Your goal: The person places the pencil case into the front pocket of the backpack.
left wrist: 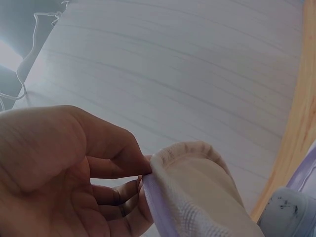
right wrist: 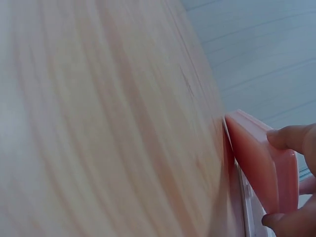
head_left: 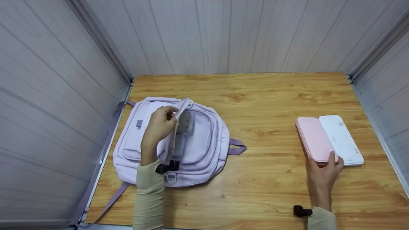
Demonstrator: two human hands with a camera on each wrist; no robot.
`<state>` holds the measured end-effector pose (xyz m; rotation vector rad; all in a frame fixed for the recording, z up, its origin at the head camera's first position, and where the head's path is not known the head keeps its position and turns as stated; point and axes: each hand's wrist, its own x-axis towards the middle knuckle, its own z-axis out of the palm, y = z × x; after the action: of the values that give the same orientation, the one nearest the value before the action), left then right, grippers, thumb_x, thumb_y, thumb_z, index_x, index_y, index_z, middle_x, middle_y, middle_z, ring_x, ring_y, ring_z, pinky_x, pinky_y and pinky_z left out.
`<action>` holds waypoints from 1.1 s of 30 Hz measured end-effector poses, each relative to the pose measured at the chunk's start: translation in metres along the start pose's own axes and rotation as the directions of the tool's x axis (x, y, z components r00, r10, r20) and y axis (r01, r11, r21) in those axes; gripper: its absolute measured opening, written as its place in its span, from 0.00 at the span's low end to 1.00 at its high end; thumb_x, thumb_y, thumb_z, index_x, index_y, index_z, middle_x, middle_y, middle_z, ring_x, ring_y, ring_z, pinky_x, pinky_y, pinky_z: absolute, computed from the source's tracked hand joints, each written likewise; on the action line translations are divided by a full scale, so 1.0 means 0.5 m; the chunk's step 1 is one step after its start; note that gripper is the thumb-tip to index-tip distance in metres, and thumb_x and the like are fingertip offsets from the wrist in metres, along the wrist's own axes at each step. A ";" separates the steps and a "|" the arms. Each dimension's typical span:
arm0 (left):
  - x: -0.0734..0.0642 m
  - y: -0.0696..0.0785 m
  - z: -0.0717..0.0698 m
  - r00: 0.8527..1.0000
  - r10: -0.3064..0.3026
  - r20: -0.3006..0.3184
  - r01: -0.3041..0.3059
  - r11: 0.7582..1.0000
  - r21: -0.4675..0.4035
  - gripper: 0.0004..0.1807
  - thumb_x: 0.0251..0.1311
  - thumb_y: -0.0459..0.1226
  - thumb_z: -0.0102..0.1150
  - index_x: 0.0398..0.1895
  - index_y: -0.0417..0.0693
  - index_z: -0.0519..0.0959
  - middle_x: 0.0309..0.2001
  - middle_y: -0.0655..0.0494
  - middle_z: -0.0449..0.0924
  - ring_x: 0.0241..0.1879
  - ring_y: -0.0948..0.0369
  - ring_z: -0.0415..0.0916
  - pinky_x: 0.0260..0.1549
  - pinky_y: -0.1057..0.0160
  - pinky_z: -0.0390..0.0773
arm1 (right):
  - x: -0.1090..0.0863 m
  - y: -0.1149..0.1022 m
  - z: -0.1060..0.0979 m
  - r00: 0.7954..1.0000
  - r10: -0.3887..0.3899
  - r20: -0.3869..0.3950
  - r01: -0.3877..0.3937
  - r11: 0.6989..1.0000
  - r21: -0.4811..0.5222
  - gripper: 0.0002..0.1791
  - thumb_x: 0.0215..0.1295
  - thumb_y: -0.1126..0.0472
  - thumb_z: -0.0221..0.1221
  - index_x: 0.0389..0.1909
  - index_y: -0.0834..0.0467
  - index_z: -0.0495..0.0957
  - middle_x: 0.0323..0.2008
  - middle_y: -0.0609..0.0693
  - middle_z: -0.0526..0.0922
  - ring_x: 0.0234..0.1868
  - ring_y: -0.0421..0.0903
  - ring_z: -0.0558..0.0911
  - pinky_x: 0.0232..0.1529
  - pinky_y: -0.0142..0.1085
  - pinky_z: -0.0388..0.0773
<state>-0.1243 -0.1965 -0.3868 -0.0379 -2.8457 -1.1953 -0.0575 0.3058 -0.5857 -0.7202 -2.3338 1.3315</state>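
Note:
A lilac backpack lies on its back on the table, front pocket open. My left hand pinches the edge of the pocket's flap between thumb and fingers and holds it up. Inside the pocket show two boxes: a greyish one with dark specks and a pale blue-grey one, both partly hidden by the flap. Off to the right, my right hand grips the near end of a pink flat case, thumb on one face and fingers on another. A white flat case lies against the pink one's right side.
The wood-grain table is walled by pale panels at the back and both sides. A carrying loop sticks out from the bag's right end. A purple strap hangs toward the table's left edge.

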 end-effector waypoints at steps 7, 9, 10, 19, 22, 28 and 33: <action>-0.003 0.000 -0.003 1.000 -0.002 0.014 0.002 1.000 -0.008 0.19 0.54 0.28 0.47 0.49 0.37 0.80 0.35 0.48 0.76 0.34 0.56 0.70 0.34 0.61 0.69 | 0.000 -0.008 -0.004 0.994 -0.062 -0.092 0.067 0.997 0.045 0.44 0.56 0.58 0.66 0.71 0.62 0.56 0.71 0.65 0.48 0.72 0.60 0.52 0.71 0.47 0.50; -0.003 0.000 -0.005 1.000 -0.002 0.014 0.002 1.000 -0.009 0.19 0.54 0.28 0.47 0.49 0.37 0.80 0.35 0.48 0.76 0.34 0.56 0.70 0.34 0.61 0.69 | -0.001 -0.011 -0.003 0.991 -0.075 -0.107 0.081 0.995 0.055 0.43 0.55 0.59 0.66 0.71 0.61 0.58 0.71 0.64 0.49 0.71 0.58 0.54 0.70 0.46 0.52; -0.003 0.000 -0.005 1.000 -0.002 0.014 0.002 1.000 -0.008 0.19 0.54 0.28 0.47 0.49 0.37 0.80 0.35 0.48 0.76 0.35 0.56 0.70 0.34 0.61 0.69 | -0.001 -0.012 -0.002 0.989 -0.089 -0.117 0.096 0.994 0.060 0.43 0.55 0.59 0.67 0.71 0.61 0.58 0.71 0.64 0.50 0.70 0.57 0.55 0.70 0.44 0.54; -0.002 -0.001 -0.005 1.000 0.007 0.010 -0.007 1.000 -0.001 0.19 0.54 0.28 0.47 0.48 0.36 0.80 0.35 0.47 0.76 0.35 0.56 0.71 0.35 0.61 0.69 | -0.004 -0.037 0.006 0.964 -0.229 -0.137 0.252 0.951 0.180 0.42 0.49 0.72 0.67 0.68 0.65 0.63 0.66 0.59 0.58 0.62 0.45 0.64 0.53 0.19 0.65; -0.001 0.000 -0.005 1.000 0.012 0.008 -0.012 1.000 0.000 0.19 0.53 0.28 0.47 0.48 0.36 0.80 0.34 0.48 0.76 0.35 0.56 0.71 0.36 0.61 0.69 | -0.013 -0.063 0.006 0.957 -0.260 -0.132 0.284 0.931 0.229 0.40 0.48 0.76 0.66 0.66 0.69 0.63 0.65 0.62 0.58 0.63 0.46 0.64 0.55 0.19 0.65; 0.001 -0.002 -0.004 1.000 0.018 0.000 -0.018 1.000 0.010 0.19 0.52 0.28 0.47 0.47 0.36 0.81 0.33 0.48 0.76 0.35 0.56 0.71 0.36 0.61 0.69 | -0.042 -0.126 0.002 0.941 -0.322 -0.103 0.338 0.891 0.305 0.39 0.48 0.80 0.64 0.64 0.73 0.63 0.64 0.62 0.59 0.63 0.49 0.65 0.57 0.21 0.67; 0.003 -0.004 -0.002 1.000 0.016 0.001 -0.016 1.000 0.019 0.19 0.53 0.28 0.47 0.47 0.36 0.80 0.33 0.48 0.76 0.35 0.56 0.71 0.35 0.61 0.69 | -0.053 -0.148 0.009 0.928 -0.362 -0.088 0.369 0.860 0.352 0.39 0.47 0.82 0.62 0.64 0.72 0.64 0.65 0.63 0.58 0.65 0.50 0.64 0.58 0.21 0.66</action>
<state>-0.1260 -0.1986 -0.3874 -0.0595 -2.8516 -1.1648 -0.0574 0.2556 -0.5253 -0.1598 -1.9892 1.5012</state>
